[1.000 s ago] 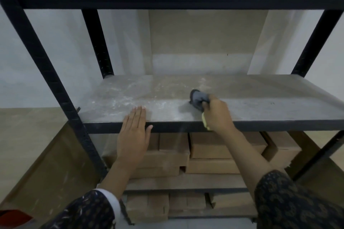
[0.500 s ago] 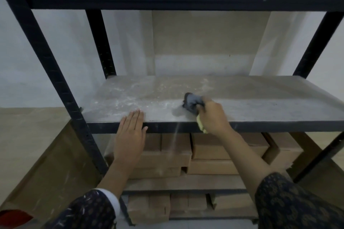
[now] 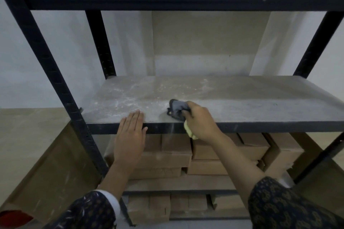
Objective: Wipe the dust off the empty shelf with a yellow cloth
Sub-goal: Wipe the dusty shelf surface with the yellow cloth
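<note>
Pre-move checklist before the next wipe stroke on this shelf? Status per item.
1. Cloth gripped in the right hand: ok, fingers are curled round it.
2. Cloth in contact with the shelf: ok, it appears to rest on the board near the front edge.
3. Dust gone: not ok, white patches lie left of the cloth.
4. Left hand out of a leftward stroke: not ok, it lies flat over the front edge, fingertips on the board.
5. Wiping face of the cloth clean: cannot tell, the underside is hidden.
</note>
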`<act>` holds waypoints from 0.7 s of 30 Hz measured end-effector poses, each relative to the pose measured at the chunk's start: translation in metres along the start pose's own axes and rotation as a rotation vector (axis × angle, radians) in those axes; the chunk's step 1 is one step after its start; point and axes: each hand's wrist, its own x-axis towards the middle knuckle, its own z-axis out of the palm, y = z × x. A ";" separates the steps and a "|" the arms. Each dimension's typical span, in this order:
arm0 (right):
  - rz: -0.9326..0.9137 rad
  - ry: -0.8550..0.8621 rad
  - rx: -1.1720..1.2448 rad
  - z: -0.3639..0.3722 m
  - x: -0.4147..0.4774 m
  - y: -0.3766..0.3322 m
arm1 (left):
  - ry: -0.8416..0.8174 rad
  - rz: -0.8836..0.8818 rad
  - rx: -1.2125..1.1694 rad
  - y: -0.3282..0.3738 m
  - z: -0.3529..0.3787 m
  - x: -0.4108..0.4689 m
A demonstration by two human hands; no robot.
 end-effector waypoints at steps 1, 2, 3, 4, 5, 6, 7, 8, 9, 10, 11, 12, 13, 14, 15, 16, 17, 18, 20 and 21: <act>0.060 0.063 -0.042 -0.007 0.005 0.008 | -0.004 -0.003 -0.005 0.001 0.000 0.000; 0.135 0.118 -0.089 -0.011 0.010 0.016 | -0.008 -0.008 -0.013 0.002 -0.001 0.000; 0.204 0.150 -0.130 -0.013 0.014 0.021 | -0.013 -0.014 -0.023 0.002 -0.001 0.000; 0.240 0.158 -0.163 -0.011 0.017 0.022 | -0.018 -0.017 -0.036 0.003 -0.002 0.000; 0.233 0.147 -0.182 -0.005 0.017 0.018 | -0.022 -0.021 -0.050 0.003 -0.003 0.000; 0.190 0.128 -0.182 0.002 0.017 0.012 | -0.026 -0.029 -0.063 0.003 -0.004 0.000; 0.128 0.102 -0.172 0.011 0.016 0.005 | -0.034 -0.041 -0.078 0.003 -0.006 0.001; 0.068 0.069 -0.151 0.019 0.014 -0.002 | -0.042 -0.054 -0.093 0.004 -0.007 0.001; 0.024 0.027 -0.119 0.023 0.012 -0.009 | -0.043 -0.064 -0.102 0.004 -0.007 0.001; 0.002 -0.015 -0.078 0.026 0.011 -0.011 | -0.036 -0.071 -0.105 0.005 -0.006 0.001; 0.000 -0.041 -0.030 0.023 0.011 -0.012 | -0.028 -0.073 -0.108 0.007 -0.005 0.003; 0.014 -0.041 0.011 0.018 0.013 -0.009 | -0.023 -0.072 -0.120 0.010 -0.005 0.006; 0.037 -0.013 0.034 0.010 0.015 -0.004 | -0.022 -0.068 -0.139 0.015 -0.005 0.011; 0.072 0.036 0.039 0.000 0.017 0.004 | -0.025 -0.062 -0.156 0.022 -0.005 0.017; 0.115 0.091 0.032 -0.010 0.020 0.014 | -0.032 -0.052 -0.167 0.029 -0.005 0.024; 0.160 0.144 0.023 -0.021 0.023 0.026 | -0.050 -0.033 -0.173 0.037 -0.005 0.031; 0.200 0.186 0.017 -0.031 0.026 0.037 | -0.076 -0.008 -0.174 0.045 -0.004 0.040; 0.235 0.216 0.013 -0.040 0.030 0.048 | -0.105 0.018 -0.171 0.052 -0.003 0.048; 0.296 0.235 -0.005 -0.054 0.040 0.069 | -0.159 0.054 -0.144 0.063 0.001 0.064; 0.327 0.233 -0.023 -0.059 0.046 0.079 | -0.187 0.064 -0.121 0.067 0.005 0.071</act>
